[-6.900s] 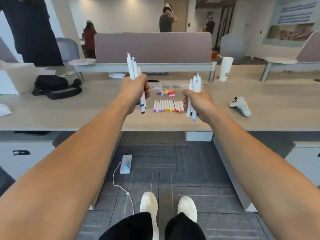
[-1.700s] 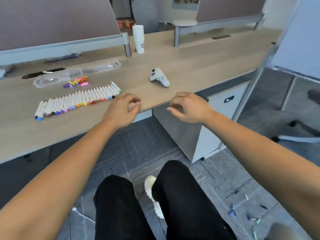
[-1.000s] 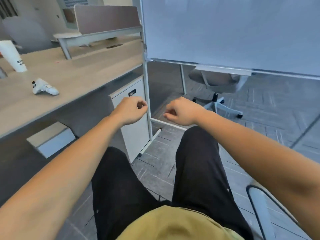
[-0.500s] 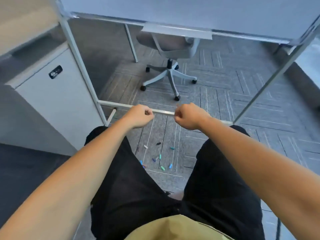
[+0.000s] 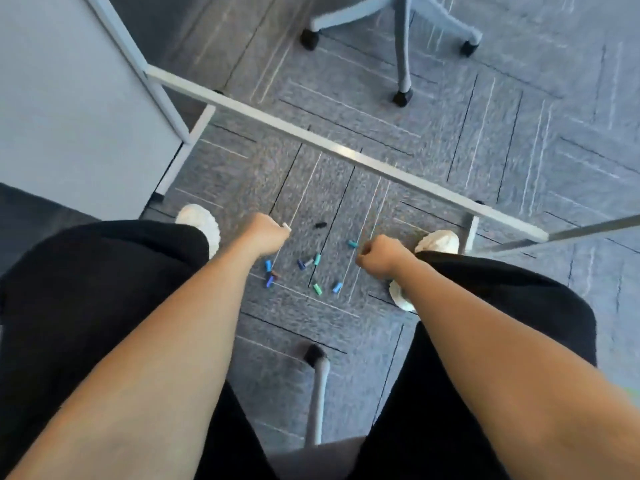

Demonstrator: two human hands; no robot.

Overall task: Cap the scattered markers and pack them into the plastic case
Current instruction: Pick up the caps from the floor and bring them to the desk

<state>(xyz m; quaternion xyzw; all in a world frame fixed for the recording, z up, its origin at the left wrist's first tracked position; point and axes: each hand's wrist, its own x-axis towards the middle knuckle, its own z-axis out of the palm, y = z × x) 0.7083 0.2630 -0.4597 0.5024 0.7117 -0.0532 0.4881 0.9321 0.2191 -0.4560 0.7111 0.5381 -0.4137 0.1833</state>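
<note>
Under you the grey carpet floor (image 5: 485,140) is carrying small marker caps (image 5: 317,259), blue, green and one black, lying scattered between your two white shoes (image 5: 199,216). A chair base (image 5: 401,46) and a metal stand frame (image 5: 346,150) are standing on it too.

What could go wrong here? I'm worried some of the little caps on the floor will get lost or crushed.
1. The marker caps lie loose on the carpet between the two white shoes; a shifted foot could crush or kick them.
2. A chair caster sits close behind them and could roll over one.
3. The black cap blends into the dark carpet lines and may be missed.
</note>
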